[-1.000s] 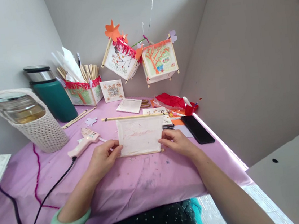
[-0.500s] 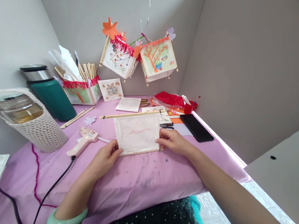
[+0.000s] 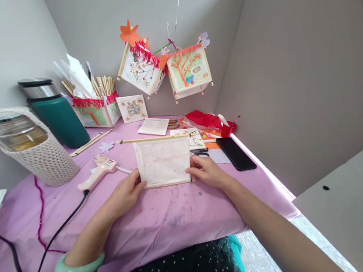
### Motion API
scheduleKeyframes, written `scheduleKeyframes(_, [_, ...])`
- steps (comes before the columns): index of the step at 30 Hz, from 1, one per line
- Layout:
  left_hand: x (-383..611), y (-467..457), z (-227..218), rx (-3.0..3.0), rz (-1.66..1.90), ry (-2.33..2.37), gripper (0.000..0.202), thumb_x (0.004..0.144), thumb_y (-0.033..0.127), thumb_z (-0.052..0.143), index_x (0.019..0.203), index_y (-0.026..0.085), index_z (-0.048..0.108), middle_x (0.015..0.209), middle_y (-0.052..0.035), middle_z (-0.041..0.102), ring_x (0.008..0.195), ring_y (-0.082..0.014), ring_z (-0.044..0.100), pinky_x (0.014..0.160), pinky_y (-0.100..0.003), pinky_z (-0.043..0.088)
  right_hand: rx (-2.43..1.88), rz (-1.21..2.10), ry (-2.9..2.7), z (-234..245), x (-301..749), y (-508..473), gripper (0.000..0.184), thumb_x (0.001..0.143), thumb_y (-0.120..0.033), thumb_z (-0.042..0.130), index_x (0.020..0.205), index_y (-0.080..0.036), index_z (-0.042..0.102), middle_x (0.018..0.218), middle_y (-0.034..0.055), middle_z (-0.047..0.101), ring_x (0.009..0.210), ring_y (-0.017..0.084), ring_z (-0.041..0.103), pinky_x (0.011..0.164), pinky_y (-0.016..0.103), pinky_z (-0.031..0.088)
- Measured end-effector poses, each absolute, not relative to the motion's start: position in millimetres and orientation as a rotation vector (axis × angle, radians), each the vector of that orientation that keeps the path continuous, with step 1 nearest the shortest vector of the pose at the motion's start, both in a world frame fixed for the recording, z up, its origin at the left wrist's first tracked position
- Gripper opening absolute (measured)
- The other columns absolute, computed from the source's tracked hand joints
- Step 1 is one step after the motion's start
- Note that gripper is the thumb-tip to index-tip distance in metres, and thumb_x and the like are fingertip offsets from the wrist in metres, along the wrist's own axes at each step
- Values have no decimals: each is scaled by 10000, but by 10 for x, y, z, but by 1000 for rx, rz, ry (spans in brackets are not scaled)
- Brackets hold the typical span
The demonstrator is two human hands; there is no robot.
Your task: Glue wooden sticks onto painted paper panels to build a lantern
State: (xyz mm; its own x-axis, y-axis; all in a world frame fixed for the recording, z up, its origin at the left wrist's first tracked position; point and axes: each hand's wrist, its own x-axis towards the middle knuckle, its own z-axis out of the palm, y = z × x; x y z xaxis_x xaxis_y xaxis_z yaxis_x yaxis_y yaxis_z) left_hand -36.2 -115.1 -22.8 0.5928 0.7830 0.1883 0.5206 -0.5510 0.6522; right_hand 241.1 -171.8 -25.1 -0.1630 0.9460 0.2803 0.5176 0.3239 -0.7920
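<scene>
A white fabric panel (image 3: 164,162) stands tilted at the middle of the table, one thin wooden stick (image 3: 157,138) along its top edge and another along its bottom. The top stick reaches well past the panel's left side. My left hand (image 3: 130,188) pinches the lower left corner between thumb and fingers. At the lower right corner, my right hand (image 3: 205,170) grips the panel the same way. Faint reddish marks show through the cloth. Left of the panel lies a pink glue gun (image 3: 98,172), its white glue stick pointing toward my left hand.
A glass bottle in a knitted sleeve (image 3: 50,158) and a green flask (image 3: 58,120) stand at left. Behind are a box of sticks (image 3: 97,111) and hanging decorated lanterns (image 3: 190,71). A phone (image 3: 235,153) and scissors (image 3: 200,152) lie right. A black cord (image 3: 58,235) crosses the front left.
The whole view has shifted slightly, so things sit a little further left. Both hands keep their hold on the panel's lower corners.
</scene>
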Motion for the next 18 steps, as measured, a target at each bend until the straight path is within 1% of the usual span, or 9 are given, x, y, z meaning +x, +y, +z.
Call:
scheduleKeyframes(6, [-360,-1152,-231,2311,640,1044,205,840,260,384,986,180,505,998,-85,619,912,-227,574,795,-346,443,-1288,669,-1813,-254,2396,-1720,197,825,-273,547,679,-210,430,546,-40,563,523,119,504,566,245,381])
scheduleKeyframes(11, [-351,-1154,-245,2312,646,1040,200,846,265,381,976,175,502,1006,-96,616,941,-234,575,815,-352,445,-1272,670,-1833,-248,2394,-1726,191,828,-266,541,677,-208,438,563,-36,572,542,122,520,583,246,390])
scheduleKeyframes(15, [-352,-1157,-249,2313,660,1051,261,836,252,392,1056,171,506,1075,-101,612,945,-233,571,824,-357,442,-1284,650,-1865,-234,2420,-1725,194,838,-282,537,680,-199,461,589,-26,577,568,121,521,594,245,396])
scheduleKeyframes(18, [-357,-1155,-251,2293,646,1054,318,820,247,420,1114,164,507,1080,-92,620,922,-225,575,827,-354,441,-1286,643,-1903,-232,2455,-1718,184,843,-297,535,698,-190,497,618,-18,582,591,122,521,599,244,398])
